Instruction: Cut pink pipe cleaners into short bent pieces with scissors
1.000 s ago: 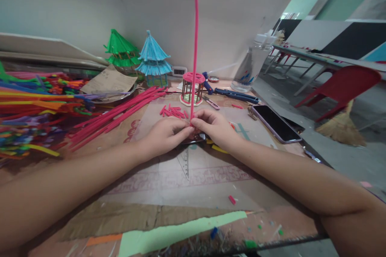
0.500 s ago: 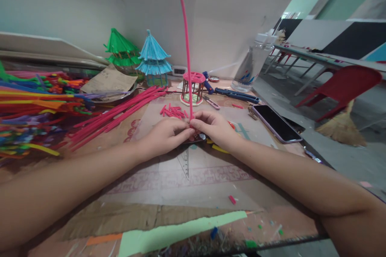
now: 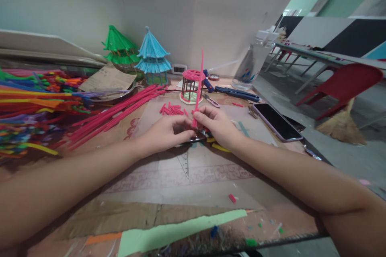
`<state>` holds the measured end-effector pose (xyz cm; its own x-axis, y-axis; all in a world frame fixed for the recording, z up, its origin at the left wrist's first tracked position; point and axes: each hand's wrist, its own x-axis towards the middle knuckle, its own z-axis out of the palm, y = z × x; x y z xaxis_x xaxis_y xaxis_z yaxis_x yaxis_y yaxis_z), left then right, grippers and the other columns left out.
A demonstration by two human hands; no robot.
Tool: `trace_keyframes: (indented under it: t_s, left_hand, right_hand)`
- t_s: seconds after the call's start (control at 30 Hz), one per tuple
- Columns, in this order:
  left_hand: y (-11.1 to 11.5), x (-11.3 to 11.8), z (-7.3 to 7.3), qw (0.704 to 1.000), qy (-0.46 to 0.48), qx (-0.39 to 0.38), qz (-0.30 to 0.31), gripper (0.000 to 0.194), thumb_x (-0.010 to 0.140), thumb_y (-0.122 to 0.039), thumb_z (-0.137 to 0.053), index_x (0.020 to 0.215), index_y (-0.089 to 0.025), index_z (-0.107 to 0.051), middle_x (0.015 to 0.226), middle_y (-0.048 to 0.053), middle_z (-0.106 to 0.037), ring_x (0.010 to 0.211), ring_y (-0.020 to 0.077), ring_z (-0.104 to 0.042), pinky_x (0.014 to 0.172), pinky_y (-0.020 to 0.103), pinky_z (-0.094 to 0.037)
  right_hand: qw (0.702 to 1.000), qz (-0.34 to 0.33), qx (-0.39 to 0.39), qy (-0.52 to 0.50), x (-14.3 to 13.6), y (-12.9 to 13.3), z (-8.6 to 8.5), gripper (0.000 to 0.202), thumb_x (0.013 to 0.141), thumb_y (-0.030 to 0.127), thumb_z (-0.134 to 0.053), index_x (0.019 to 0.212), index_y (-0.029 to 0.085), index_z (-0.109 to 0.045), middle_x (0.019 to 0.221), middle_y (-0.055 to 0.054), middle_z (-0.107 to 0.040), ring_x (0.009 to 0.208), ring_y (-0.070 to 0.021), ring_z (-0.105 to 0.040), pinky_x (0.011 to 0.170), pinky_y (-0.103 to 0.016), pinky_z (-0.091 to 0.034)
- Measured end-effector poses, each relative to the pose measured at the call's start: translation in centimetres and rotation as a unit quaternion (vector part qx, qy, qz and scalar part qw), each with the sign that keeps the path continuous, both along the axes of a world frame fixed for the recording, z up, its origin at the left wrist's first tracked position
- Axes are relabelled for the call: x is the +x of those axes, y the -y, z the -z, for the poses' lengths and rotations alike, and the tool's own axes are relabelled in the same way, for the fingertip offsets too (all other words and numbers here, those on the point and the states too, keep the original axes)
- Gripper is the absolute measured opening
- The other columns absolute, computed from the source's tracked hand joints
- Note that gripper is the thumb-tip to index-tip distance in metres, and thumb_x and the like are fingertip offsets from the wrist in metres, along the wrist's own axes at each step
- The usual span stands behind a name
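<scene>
A fuzzy pink pipe cleaner (image 3: 200,78) stands nearly upright, leaning slightly right, its lower end pinched between the thumb and fingers of my right hand (image 3: 215,124). My left hand (image 3: 173,131) curls its fingers and thumb around that same lower end; its fingertips are partly hidden. Under both hands lies a dark, shiny object (image 3: 193,139), mostly covered. Short pink pieces (image 3: 172,109) lie in a small heap just behind my left hand. Past my right hand stands a small round pink-topped frame (image 3: 193,75) with brown posts on a pale base.
Long pink pipe cleaners (image 3: 117,114) and a many-coloured bundle (image 3: 27,104) lie left. Behind stand green (image 3: 116,44) and blue (image 3: 152,50) roofed models. To the right are a phone (image 3: 276,122), a water bottle (image 3: 249,66) and dark-blue pliers-like tool (image 3: 237,93). A clear triangle ruler (image 3: 184,164) lies in front.
The pink pipe cleaner now reaches much less high and leans right instead of left. My right hand has shifted slightly, and my left thumb and forefinger have opened a wider gap.
</scene>
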<state>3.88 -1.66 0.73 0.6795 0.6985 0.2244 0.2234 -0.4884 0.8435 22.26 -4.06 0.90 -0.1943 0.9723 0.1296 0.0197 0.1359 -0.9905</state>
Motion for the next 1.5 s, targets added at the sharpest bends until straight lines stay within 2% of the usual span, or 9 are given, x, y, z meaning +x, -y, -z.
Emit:
trace_keyframes:
  t_s: [0.1, 0.37, 0.57, 0.7, 0.87, 1.0, 1.17, 1.33, 1.5]
  left_hand:
    - [-0.04, -0.02, 0.09, 0.998, -0.018, 0.053, -0.001, 0.014, 0.085, -0.03, -0.064, 0.085, -0.016, -0.067, 0.083, 0.001, -0.072, 0.077, 0.0156, -0.065, 0.074, 0.026, -0.049]
    - [0.24, -0.21, 0.08, 0.985, -0.04, 0.161, -0.055, 0.014, 0.084, -0.03, -0.068, 0.077, -0.018, -0.068, 0.075, -0.001, -0.069, 0.072, 0.0147, -0.061, 0.069, 0.026, -0.043]
    - [0.16, -0.37, 0.32, 0.966, -0.037, 0.25, -0.054, 0.013, 0.088, -0.029, -0.065, 0.083, -0.019, -0.071, 0.078, 0.001, -0.071, 0.076, 0.0167, -0.061, 0.073, 0.028, -0.043]
    - [-0.06, -0.45, 0.44, 0.959, -0.041, 0.278, -0.038, 0.019, 0.091, -0.028, -0.06, 0.081, -0.017, -0.07, 0.075, 0.002, -0.069, 0.074, 0.0165, -0.06, 0.073, 0.028, -0.042]
    - [-0.12, -0.42, 0.43, 0.962, -0.044, 0.267, -0.029, 0.02, 0.092, -0.026, -0.058, 0.081, -0.015, -0.07, 0.076, 0.003, -0.069, 0.075, 0.0166, -0.061, 0.073, 0.028, -0.043]
    - [-0.07, -0.31, 0.32, 0.972, -0.037, 0.23, -0.021, 0.017, 0.089, -0.025, -0.06, 0.081, -0.015, -0.071, 0.077, 0.003, -0.071, 0.076, 0.0167, -0.062, 0.075, 0.028, -0.044]
    - [-0.05, -0.47, -0.05, 0.992, -0.005, 0.127, 0.022, 0.023, 0.089, -0.017, -0.05, 0.084, -0.013, -0.072, 0.085, 0.005, -0.074, 0.079, 0.0167, -0.067, 0.076, 0.026, -0.048]
    - [-0.19, -0.5, -0.02, 0.999, 0.016, 0.017, 0.031, 0.032, 0.094, -0.027, -0.045, 0.083, -0.012, -0.071, 0.084, 0.006, -0.075, 0.076, 0.0165, -0.068, 0.071, 0.025, -0.051]
    - [-0.29, -0.28, 0.17, 0.999, 0.01, 0.039, 0.035, 0.027, 0.093, -0.028, -0.05, 0.082, -0.013, -0.07, 0.08, 0.004, -0.074, 0.075, 0.0155, -0.067, 0.072, 0.024, -0.051]
  right_hand:
    - [1.0, -0.011, 0.006, -0.007, -0.15, 0.07, -0.07, 0.027, 0.081, 0.042, -0.068, 0.077, 0.019, -0.055, 0.065, 0.004, -0.058, 0.057, -0.009, -0.051, 0.053, -0.022, -0.042]
    - [1.0, -0.02, 0.008, 0.01, -0.46, 0.33, -0.04, 0.027, 0.08, 0.043, -0.068, 0.079, 0.019, -0.055, 0.067, 0.004, -0.059, 0.057, -0.0101, -0.054, 0.053, -0.023, -0.045]
    - [0.999, -0.024, 0.021, 0.014, -0.43, 0.37, -0.15, 0.027, 0.082, 0.044, -0.066, 0.078, 0.02, -0.054, 0.067, 0.003, -0.061, 0.057, -0.01, -0.055, 0.054, -0.023, -0.045]
    - [0.999, -0.019, 0.034, 0.007, -0.37, 0.14, 0.1, 0.025, 0.08, 0.041, -0.069, 0.08, 0.019, -0.055, 0.068, 0.004, -0.06, 0.058, -0.0094, -0.054, 0.055, -0.023, -0.044]
    - [0.999, -0.035, 0.009, 0.013, -0.33, 0.06, 0.28, 0.024, 0.079, 0.039, -0.069, 0.078, 0.019, -0.056, 0.068, 0.004, -0.059, 0.06, -0.0103, -0.055, 0.056, -0.023, -0.045]
    - [1.0, -0.026, 0.004, 0.011, -0.37, 0.17, 0.27, 0.025, 0.079, 0.04, -0.069, 0.079, 0.019, -0.056, 0.068, 0.004, -0.059, 0.058, -0.0099, -0.055, 0.055, -0.023, -0.045]
    - [0.999, -0.042, 0.0, -0.002, -0.35, 0.2, 0.34, 0.025, 0.082, 0.041, -0.067, 0.08, 0.019, -0.054, 0.064, 0.005, -0.059, 0.058, -0.011, -0.057, 0.055, -0.024, -0.044]
    - [0.999, -0.04, 0.011, 0.0, -0.37, 0.04, 0.54, 0.026, 0.081, 0.041, -0.068, 0.08, 0.019, -0.054, 0.063, 0.005, -0.06, 0.057, -0.0105, -0.058, 0.056, -0.024, -0.044]
    - [0.999, -0.047, -0.006, -0.009, -0.56, 0.06, 0.58, 0.024, 0.08, 0.038, -0.069, 0.081, 0.019, -0.055, 0.065, 0.004, -0.062, 0.057, -0.0117, -0.06, 0.056, -0.025, -0.048]
